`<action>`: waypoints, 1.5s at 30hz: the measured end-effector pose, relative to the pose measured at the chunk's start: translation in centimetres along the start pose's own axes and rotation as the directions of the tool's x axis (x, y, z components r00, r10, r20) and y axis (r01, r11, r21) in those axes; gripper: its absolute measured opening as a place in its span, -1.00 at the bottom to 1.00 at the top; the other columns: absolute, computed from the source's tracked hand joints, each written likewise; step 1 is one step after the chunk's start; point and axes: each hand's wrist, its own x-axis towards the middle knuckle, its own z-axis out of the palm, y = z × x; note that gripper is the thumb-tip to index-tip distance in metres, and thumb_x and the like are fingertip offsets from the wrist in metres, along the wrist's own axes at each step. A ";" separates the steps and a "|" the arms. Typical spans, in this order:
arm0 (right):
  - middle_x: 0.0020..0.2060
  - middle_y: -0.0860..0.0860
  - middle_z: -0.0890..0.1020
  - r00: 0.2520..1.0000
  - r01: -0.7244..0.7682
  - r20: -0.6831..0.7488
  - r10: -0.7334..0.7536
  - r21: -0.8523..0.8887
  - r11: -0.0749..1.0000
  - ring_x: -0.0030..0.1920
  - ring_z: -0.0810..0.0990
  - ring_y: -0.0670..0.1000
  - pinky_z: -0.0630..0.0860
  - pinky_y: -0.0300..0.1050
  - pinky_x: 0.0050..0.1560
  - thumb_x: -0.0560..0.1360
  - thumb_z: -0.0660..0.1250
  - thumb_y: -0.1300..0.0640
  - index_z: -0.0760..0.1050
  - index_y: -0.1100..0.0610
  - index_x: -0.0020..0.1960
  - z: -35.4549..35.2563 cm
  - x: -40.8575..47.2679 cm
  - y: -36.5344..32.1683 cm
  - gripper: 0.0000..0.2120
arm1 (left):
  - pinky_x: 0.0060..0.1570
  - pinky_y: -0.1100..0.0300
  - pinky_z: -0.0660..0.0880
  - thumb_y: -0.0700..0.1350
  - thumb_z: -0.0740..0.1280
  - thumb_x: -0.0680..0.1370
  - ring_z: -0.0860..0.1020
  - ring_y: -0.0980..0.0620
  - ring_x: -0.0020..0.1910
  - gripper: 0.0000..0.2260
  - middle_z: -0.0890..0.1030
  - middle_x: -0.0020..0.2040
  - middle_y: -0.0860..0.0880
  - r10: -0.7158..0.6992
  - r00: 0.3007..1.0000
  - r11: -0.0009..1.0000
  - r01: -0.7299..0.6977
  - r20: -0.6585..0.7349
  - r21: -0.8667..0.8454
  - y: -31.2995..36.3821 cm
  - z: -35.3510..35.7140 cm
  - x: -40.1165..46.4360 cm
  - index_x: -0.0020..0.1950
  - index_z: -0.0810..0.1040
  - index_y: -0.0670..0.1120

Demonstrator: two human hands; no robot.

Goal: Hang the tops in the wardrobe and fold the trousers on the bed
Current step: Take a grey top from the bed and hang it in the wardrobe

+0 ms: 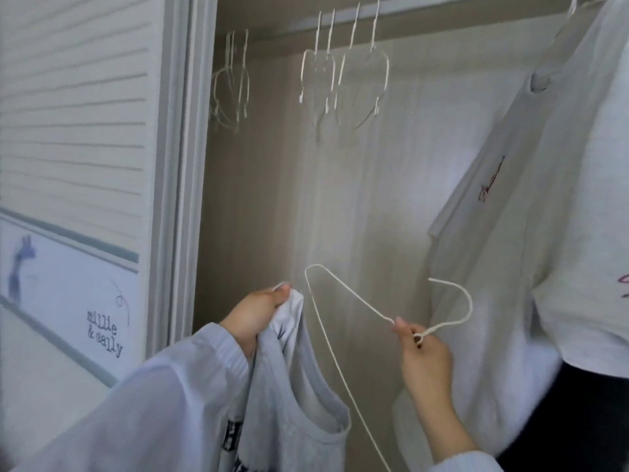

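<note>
I count two hands, one hanger in hand, one top in hand and two tops already hanging. My left hand [253, 315], at about seven o'clock in the view, has its fingers curled tight round the shoulder strap of a grey sleeveless top [289, 403]. My right hand [422, 352], at about five o'clock, pinches the twisted neck of a white wire hanger [343, 301] between thumb and fingers. The hanger's hook curves up toward three o'clock, and one shoulder loop points toward eleven, just beside the strap but not inside it.

Up at twelve o'clock the wardrobe rail [391, 10] carries empty wire hangers [343, 73]. One bunch of about four hangs in the middle, and a second bunch [231, 83] hangs nearer ten o'clock, too blurred for me to count. At two to three o'clock a white T-shirt [510, 185] with small dark red script on the chest hangs from the rail. A second white garment [585, 233] overlaps it at the right edge, crowding the space beside my right hand. A white louvred wardrobe door [75, 114] fills nine o'clock.

The grey top hangs limp from my left hand toward six o'clock. It has a wide scooped neckline, banded edges and black block lettering low on the front, partly cut off by the frame.
</note>
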 end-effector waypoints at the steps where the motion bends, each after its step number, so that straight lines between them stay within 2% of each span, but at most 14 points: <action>1: -0.36 0.17 0.61 1.000 0.024 0.010 -0.024 -0.020 0.999 -0.23 0.55 0.17 0.37 -0.04 -0.23 0.54 0.27 0.07 0.62 0.17 -0.23 -0.6 -0.7 0.0 -0.73 | 0.31 0.07 0.37 -0.07 0.23 0.60 0.54 -0.08 0.10 -0.73 0.59 0.09 -0.22 0.032 0.999 0.998 -0.032 -0.006 0.046 0.1 -0.4 -0.1 0.13 0.55 -0.24; 5: -0.45 0.09 0.60 0.995 0.046 0.084 -0.047 0.020 0.999 -0.41 0.48 -0.09 0.33 -0.37 -0.35 0.53 0.29 0.08 0.57 -0.02 -0.33 -3.9 -2.3 -1.9 -0.73 | 0.30 0.04 0.39 -0.02 0.23 0.59 0.55 -0.07 0.11 -0.79 0.62 0.08 -0.16 0.147 0.987 0.933 -0.118 -0.063 0.340 0.8 -2.4 0.0 0.00 0.59 -0.10; 9: -0.71 -0.07 0.29 0.962 0.008 0.271 -0.018 0.035 0.999 -0.62 0.31 -0.12 0.20 -0.32 -0.55 0.50 0.33 0.08 0.58 0.01 -0.38 -6.2 -3.4 -3.1 -0.72 | 0.20 0.08 0.43 0.03 0.24 0.58 0.55 -0.03 0.04 -0.79 0.61 -0.03 -0.06 0.232 0.971 0.840 -0.171 -0.057 0.516 1.3 -3.2 0.2 -0.07 0.61 -0.03; 13: -0.63 0.00 0.42 0.958 0.057 0.282 -0.059 0.015 0.998 -0.52 0.38 -0.09 0.25 -0.31 -0.47 0.49 0.35 0.08 0.56 -0.04 -0.44 -4.8 -3.9 -3.4 -0.69 | -0.07 0.22 0.34 0.00 0.23 0.59 0.47 0.11 -0.22 -0.74 0.53 -0.27 0.04 0.297 0.944 0.689 -0.317 0.145 0.652 1.3 -1.5 -0.8 -0.28 0.53 0.00; 17: -0.68 -0.10 0.40 0.961 0.082 0.268 -0.066 -0.047 0.996 -0.54 0.40 -0.09 0.26 -0.28 -0.45 0.50 0.33 0.07 0.56 0.00 -0.40 -1.4 -4.6 -3.4 -0.71 | -0.21 0.23 0.26 -0.03 0.25 0.59 0.33 0.11 -0.38 -0.61 0.37 -0.41 0.05 0.397 0.838 0.389 -0.523 0.374 0.759 1.7 1.5 -2.7 -0.44 0.31 -0.01; 21: -0.27 0.13 0.66 0.958 0.137 0.277 -0.077 -0.205 0.969 -0.18 0.57 0.18 0.27 -0.10 -0.27 0.54 0.26 0.04 0.66 0.12 -0.06 2.0 -5.6 -3.4 -0.76 | -0.15 0.16 0.35 -0.06 0.22 0.60 0.44 0.00 -0.27 -0.65 0.39 -0.35 0.06 0.485 0.720 0.147 -0.626 0.496 0.766 2.8 3.4 -4.3 -0.40 0.33 0.00; 25: -0.60 -0.03 0.37 0.960 -0.024 0.279 0.003 0.073 0.997 -0.45 0.30 -0.01 0.26 -0.15 -0.36 0.52 0.29 0.12 0.60 0.20 -0.26 2.6 -4.7 -3.1 -0.76 | -0.04 0.03 0.46 -0.15 0.18 0.53 0.55 -0.11 -0.05 -0.83 0.52 -0.10 -0.04 0.442 0.736 -0.057 -0.547 0.512 0.835 3.2 2.4 -4.2 -0.15 0.56 -0.10; 28: -0.61 -0.09 0.34 0.937 -0.072 0.349 -0.005 0.209 0.975 -0.50 0.29 -0.12 0.21 -0.26 -0.47 0.52 0.25 0.25 0.55 0.21 -0.30 3.6 -4.4 -3.2 -0.77 | -0.17 0.14 0.38 -0.07 0.11 0.47 0.57 -0.11 -0.07 -0.73 0.54 -0.07 -0.03 0.548 0.632 -0.133 -0.581 0.548 0.803 1.5 4.1 -4.8 -0.12 0.61 -0.05; 32: -0.34 -0.08 0.50 0.921 -0.032 0.378 -0.096 0.318 0.947 -0.40 0.47 -0.27 0.34 -0.44 -0.37 0.51 0.12 0.44 0.46 0.13 -0.20 5.0 -4.3 -3.2 -0.72 | -0.10 0.10 0.45 0.15 0.01 0.37 0.56 -0.06 -0.16 -0.53 0.55 -0.19 -0.01 0.549 0.567 -0.033 -0.719 0.614 0.694 0.9 5.6 -4.5 -0.22 0.62 -0.09; 34: -0.24 -0.15 0.52 0.883 0.052 0.435 -0.179 0.290 0.956 -0.27 0.47 -0.27 0.38 -0.50 -0.29 0.54 0.11 0.41 0.47 0.13 -0.08 4.5 -3.5 -3.5 -0.75 | 0.11 0.13 0.38 0.33 -0.02 0.35 0.50 0.04 0.01 -0.38 0.59 -0.05 0.02 0.354 0.607 -0.061 -0.744 0.711 0.665 1.4 4.8 -3.5 -0.06 0.65 -0.05; 36: -0.15 -0.15 0.54 0.820 0.058 0.532 -0.209 0.286 0.956 -0.15 0.51 -0.23 0.39 -0.52 -0.16 0.57 0.13 0.34 0.52 0.08 0.00 3.7 -2.4 -4.0 -0.75 | 0.07 0.16 0.37 0.45 -0.04 0.34 0.48 0.05 0.00 -0.32 0.58 -0.10 0.05 0.153 0.704 -0.063 -0.694 0.694 0.717 2.0 3.6 -2.4 0.00 0.59 -0.01; 40: 0.09 -0.03 0.64 0.693 -0.158 0.705 -0.151 0.352 0.922 0.13 0.59 -0.05 0.47 -0.10 0.23 0.55 0.25 0.09 0.62 -0.05 0.02 2.4 -0.1 -3.4 -0.83 | -0.29 0.17 0.32 0.45 0.03 0.33 0.42 0.10 -0.38 -0.49 0.41 -0.44 0.10 0.301 0.701 -0.086 -0.655 0.646 0.751 2.2 1.4 -0.4 -0.29 0.36 0.01; 43: 0.23 -0.09 0.56 0.508 -0.228 0.861 -0.033 0.171 0.958 0.23 0.53 -0.06 0.36 -0.01 0.35 0.38 0.25 -0.38 0.52 -0.10 0.21 2.0 2.1 -1.4 -0.47 | -0.37 0.26 0.30 0.35 0.19 0.35 0.38 0.16 -0.47 -0.65 0.41 -0.50 0.09 0.402 0.686 0.123 -0.696 0.606 0.707 2.5 0.0 -0.3 -0.39 0.43 0.10; 45: 0.30 -0.13 0.48 0.378 -0.232 0.925 0.042 0.051 0.971 0.31 0.42 -0.11 0.20 -0.05 0.40 0.33 0.00 -0.53 0.41 -0.15 0.29 1.4 3.4 0.5 -0.29 | -0.40 0.32 0.26 0.19 0.34 0.40 0.33 0.17 -0.48 -0.71 0.37 -0.52 0.11 0.477 0.713 0.327 -0.687 0.515 0.649 3.0 -0.8 -0.3 -0.46 0.42 0.11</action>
